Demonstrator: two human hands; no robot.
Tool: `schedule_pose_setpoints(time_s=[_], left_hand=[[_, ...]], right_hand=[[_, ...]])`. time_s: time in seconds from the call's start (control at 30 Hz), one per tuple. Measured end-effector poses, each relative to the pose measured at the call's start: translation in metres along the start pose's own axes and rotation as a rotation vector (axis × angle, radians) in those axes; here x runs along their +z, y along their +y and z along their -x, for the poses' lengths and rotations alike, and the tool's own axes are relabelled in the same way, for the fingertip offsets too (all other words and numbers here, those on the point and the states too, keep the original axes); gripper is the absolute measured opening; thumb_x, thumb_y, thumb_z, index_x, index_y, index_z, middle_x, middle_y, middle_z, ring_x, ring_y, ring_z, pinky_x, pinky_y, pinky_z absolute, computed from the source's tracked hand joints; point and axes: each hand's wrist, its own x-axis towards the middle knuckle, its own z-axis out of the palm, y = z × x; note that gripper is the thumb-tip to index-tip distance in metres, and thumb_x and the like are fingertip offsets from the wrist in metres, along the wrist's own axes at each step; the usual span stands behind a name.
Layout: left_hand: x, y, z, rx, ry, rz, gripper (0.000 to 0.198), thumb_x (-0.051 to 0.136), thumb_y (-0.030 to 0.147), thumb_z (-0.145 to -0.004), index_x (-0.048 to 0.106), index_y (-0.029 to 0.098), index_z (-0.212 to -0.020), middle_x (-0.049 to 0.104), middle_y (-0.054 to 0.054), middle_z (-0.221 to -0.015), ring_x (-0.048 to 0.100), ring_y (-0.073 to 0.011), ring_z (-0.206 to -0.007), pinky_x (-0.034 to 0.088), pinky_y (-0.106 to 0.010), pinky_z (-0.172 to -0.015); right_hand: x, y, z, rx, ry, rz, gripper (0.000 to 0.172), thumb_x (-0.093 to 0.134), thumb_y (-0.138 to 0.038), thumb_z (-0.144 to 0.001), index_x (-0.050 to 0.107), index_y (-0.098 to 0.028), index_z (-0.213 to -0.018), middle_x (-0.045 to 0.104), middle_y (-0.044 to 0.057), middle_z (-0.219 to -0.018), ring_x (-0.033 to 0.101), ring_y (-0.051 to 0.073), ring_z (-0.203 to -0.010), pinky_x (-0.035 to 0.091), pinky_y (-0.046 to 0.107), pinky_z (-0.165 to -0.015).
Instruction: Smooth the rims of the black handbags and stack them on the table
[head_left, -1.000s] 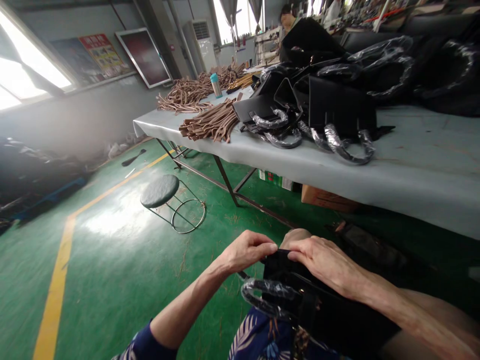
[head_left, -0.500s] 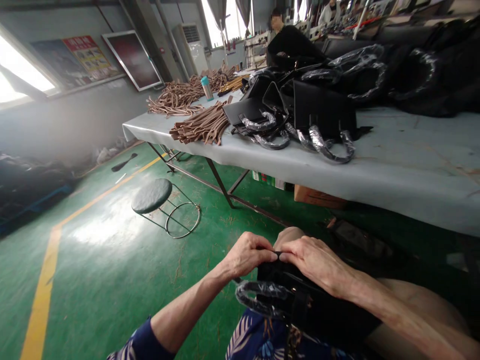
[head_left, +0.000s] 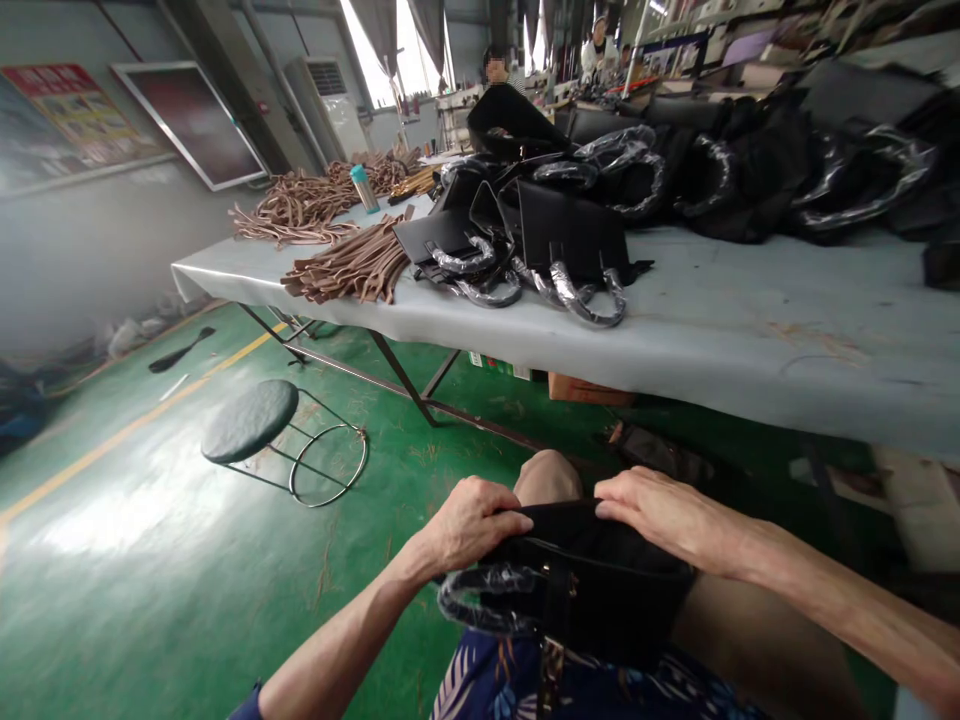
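A black handbag (head_left: 607, 590) rests across my lap, its mouth partly spread. Its handle (head_left: 487, 598), wrapped in clear plastic, hangs toward the left, and a strap with gold-coloured metal fittings crosses the front. My left hand (head_left: 476, 522) pinches the bag's upper edge on the left, thumb on top. On the far edge further right, my right hand (head_left: 660, 510) grips between thumb and fingers. The bag's interior is dark, so its contents cannot be made out.
Ahead stands a long table (head_left: 720, 330) with black bags (head_left: 574, 235), brown strap bundles (head_left: 352, 262) and a teal-topped bottle (head_left: 364, 189). A round stool (head_left: 251, 420) is on the green floor at left. A cardboard box (head_left: 589, 389) lies under the table. People sit farther back.
My hands were close together at the bag's edge; they have moved apart, and the bag's mouth has widened. The view has turned to the right.
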Motion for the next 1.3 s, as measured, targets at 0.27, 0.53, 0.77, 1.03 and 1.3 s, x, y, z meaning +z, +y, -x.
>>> schedule_pose_setpoints(time_s=[0.27, 0.53, 0.77, 1.03, 1.3], left_hand=[[0.0, 0.014, -0.002, -0.035, 0.009, -0.006, 0.028, 0.048, 0.032, -0.077, 0.051, 0.014, -0.055, 0.037, 0.005, -0.054, 0.033, -0.0074, -0.052, 0.023, -0.021, -0.05], [0.003, 0.018, 0.004, -0.048, 0.058, 0.019, 0.033, 0.045, 0.035, -0.079, 0.048, 0.014, -0.054, 0.031, 0.005, -0.053, 0.029, -0.0069, -0.05, 0.021, -0.022, -0.049], [0.002, 0.023, 0.009, -0.03, 0.039, -0.097, 0.033, 0.042, 0.035, -0.082, 0.052, 0.015, -0.057, 0.035, 0.004, -0.052, 0.032, -0.0074, -0.049, 0.022, -0.022, -0.049], [-0.006, 0.045, -0.015, 0.125, -0.035, -0.366, 0.039, 0.056, 0.049, -0.073, 0.057, 0.024, -0.103, 0.063, -0.004, -0.085, 0.058, -0.0208, -0.078, 0.035, -0.024, -0.06], [-0.028, 0.073, -0.041, 0.183, -0.152, -0.281, 0.036, 0.052, 0.045, -0.076, 0.062, 0.016, -0.096, 0.064, -0.008, -0.076, 0.058, -0.0218, -0.07, 0.04, -0.028, -0.059]], right_hand=[[0.015, -0.001, 0.005, 0.068, 0.13, 0.097, 0.03, 0.039, -0.033, -0.086, 0.056, -0.021, -0.064, 0.063, 0.003, -0.067, 0.058, 0.019, -0.07, 0.036, 0.029, -0.063], [-0.011, 0.021, 0.01, 0.17, -0.08, -0.693, 0.039, 0.034, -0.053, -0.083, 0.049, -0.018, -0.073, 0.057, 0.0, -0.065, 0.052, 0.012, -0.057, 0.036, 0.023, -0.052], [-0.003, 0.007, 0.026, 0.269, 0.009, -0.205, 0.027, 0.049, -0.042, -0.077, 0.055, -0.019, -0.064, 0.059, 0.002, -0.065, 0.056, 0.018, -0.065, 0.036, 0.026, -0.055], [0.012, -0.012, 0.023, 0.195, 0.15, 0.093, 0.022, 0.045, -0.029, -0.083, 0.062, -0.022, -0.071, 0.066, 0.006, -0.075, 0.06, 0.022, -0.08, 0.04, 0.031, -0.071], [-0.013, -0.023, 0.019, 0.1, 0.291, 0.197, 0.024, 0.041, -0.03, -0.086, 0.063, -0.025, -0.08, 0.068, 0.004, -0.07, 0.064, 0.023, -0.07, 0.04, 0.03, -0.062]])
